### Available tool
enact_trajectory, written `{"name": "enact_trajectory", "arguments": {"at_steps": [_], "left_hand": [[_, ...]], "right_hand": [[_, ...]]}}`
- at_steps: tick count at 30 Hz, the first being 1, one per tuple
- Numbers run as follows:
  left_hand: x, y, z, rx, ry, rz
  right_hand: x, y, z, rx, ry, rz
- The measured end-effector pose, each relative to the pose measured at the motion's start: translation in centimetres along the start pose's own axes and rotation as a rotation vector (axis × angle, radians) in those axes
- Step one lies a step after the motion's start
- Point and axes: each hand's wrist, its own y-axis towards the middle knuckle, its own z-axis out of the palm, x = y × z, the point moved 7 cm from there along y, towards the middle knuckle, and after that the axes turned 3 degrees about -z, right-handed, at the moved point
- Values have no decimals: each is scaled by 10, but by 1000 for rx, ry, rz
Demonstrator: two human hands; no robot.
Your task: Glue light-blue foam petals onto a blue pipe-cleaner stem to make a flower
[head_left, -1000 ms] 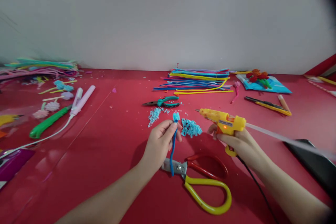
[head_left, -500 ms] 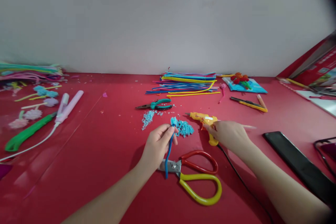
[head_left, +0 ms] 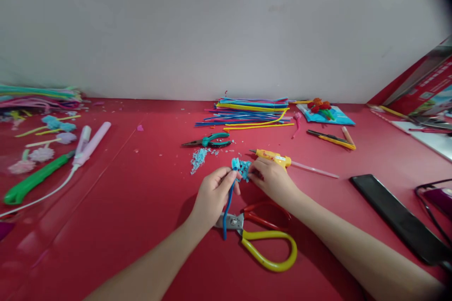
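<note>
My left hand (head_left: 214, 193) is closed around a dark blue pipe cleaner (head_left: 228, 209); light blue pieces (head_left: 235, 164) cluster at its upper end. Its lower end hangs over the scissors (head_left: 270, 249), which have one red and one yellow handle. My right hand (head_left: 271, 178) reaches into a small pile of cut light blue pipe cleaner pieces (head_left: 244, 169), fingertips drawn together; whether a piece is between them is hidden. Just behind that hand lies a yellow glue gun (head_left: 273, 156), a clear glue stick (head_left: 314, 169) sticking out of its back.
Teal-handled pliers (head_left: 215, 141) and pale blue scraps (head_left: 198, 160) lie beyond my hands. Farther back is a bundle of coloured pipe cleaners (head_left: 252, 110). A black phone (head_left: 391, 211) and a utility knife (head_left: 332, 138) are right; a pink heating tool (head_left: 92, 143) and green-handled tool (head_left: 38, 176) left.
My right hand has let go of the glue gun and moved left to the light blue pieces. My left hand keeps its hold on the blue pipe cleaner, almost unmoved.
</note>
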Motion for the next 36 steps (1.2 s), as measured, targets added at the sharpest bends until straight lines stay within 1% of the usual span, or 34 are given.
{"name": "enact_trajectory", "arguments": {"at_steps": [4, 8, 10, 13, 14, 18, 22, 31, 33, 36], "left_hand": [[2, 0, 1, 18, 1, -17], [4, -1, 3, 46, 18, -31], [3, -2, 6, 66, 38, -46], [2, -6, 11, 106, 80, -79], [2, -8, 13, 122, 94, -88], [-2, -13, 20, 168, 141, -83], [-2, -14, 21, 170, 155, -102], [-7, -16, 24, 182, 134, -94], [-7, -17, 24, 184, 126, -97], [-8, -17, 24, 178, 120, -105]], "right_hand": [[-6, -2, -6, -15, 189, 55], [-8, -8, -17, 19, 408, 134], [-7, -11, -21, 35, 567, 190], [-3, -16, -23, 32, 881, 283], [-1, -17, -24, 27, 936, 293], [7, -19, -25, 13, 905, 298], [10, -19, -24, 6, 871, 280], [17, -20, -29, -77, 838, 252], [18, -20, -29, -90, 788, 234], [19, -22, -34, -134, 625, 183]]}}
